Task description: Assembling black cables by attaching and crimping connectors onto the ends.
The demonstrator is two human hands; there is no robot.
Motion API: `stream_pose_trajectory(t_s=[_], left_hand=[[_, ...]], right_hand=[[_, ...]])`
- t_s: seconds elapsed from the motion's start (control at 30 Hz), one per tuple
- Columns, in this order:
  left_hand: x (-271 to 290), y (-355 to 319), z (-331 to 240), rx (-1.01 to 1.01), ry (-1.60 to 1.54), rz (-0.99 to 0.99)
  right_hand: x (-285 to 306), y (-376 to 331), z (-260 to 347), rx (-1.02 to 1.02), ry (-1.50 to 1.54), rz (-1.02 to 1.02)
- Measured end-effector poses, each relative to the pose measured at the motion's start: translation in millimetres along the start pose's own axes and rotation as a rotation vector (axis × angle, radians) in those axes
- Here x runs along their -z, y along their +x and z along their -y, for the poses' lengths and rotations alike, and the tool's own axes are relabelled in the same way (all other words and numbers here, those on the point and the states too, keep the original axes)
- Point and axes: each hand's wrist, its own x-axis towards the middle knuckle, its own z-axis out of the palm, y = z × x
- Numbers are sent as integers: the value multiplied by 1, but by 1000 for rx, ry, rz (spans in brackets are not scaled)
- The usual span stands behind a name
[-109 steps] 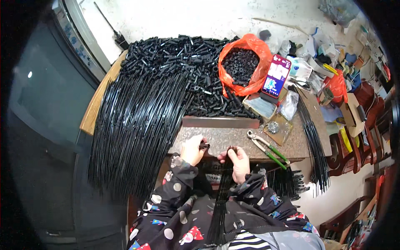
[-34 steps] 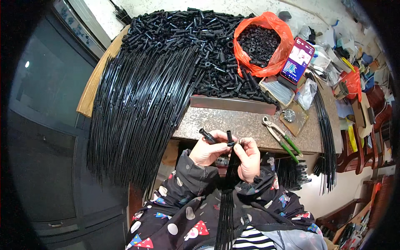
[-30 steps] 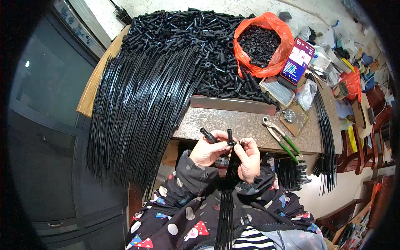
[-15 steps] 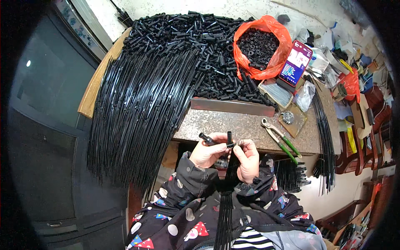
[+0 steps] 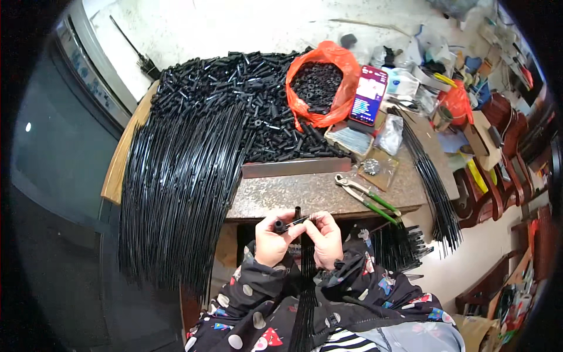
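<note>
My left hand (image 5: 272,242) is closed round a short black tubular fitting (image 5: 280,225) with a round, flared end. Thumb and fingers of my right hand (image 5: 326,239) pinch several thin wire pins, hard to make out at this size. The fingertips of both hands nearly meet at a thin rod or wire crossing between them. Behind this gap, the open top of a black tube (image 5: 297,212) stands upright. Below the hands, a bundle of thin black rods (image 5: 305,305) runs down over my lap; how it joins the tube is hidden.
Long black rods (image 5: 176,193) overhang the table's left front. Behind lie heaped black fittings (image 5: 217,82), a red bag (image 5: 350,88) of small black parts and a phone (image 5: 369,94). A metal bar (image 5: 296,168), a pin tray (image 5: 350,141) and green-handled pincers (image 5: 369,199) are nearer.
The whole view has shifted, so the table contents sit further left and lower. My hands remain together, and the fitting's round end now faces more toward me. The pins no longer fan out visibly.
</note>
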Motion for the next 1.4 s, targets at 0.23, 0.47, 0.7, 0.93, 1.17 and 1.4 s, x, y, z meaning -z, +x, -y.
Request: stream_pose_trajectory(t_s=[0.23,0.47,0.7,0.93,1.17,1.4], left_hand=[[-12,1,7,125,-172,57],[8,14,7,263,-373,135],[7,26,-16,-108,427,256],[39,24,-6,362,-178,299],[41,27,-1,218,-135,323],[39,22,-8,262,-200,295]], right_hand=[[16,-1,0,-47,16,-63],[16,17,-2,-197,80,151],[16,18,-5,-143,19,11],[17,25,-21,-476,113,439],[15,25,-10,-707,253,425],[13,17,-11,-595,169,366]])
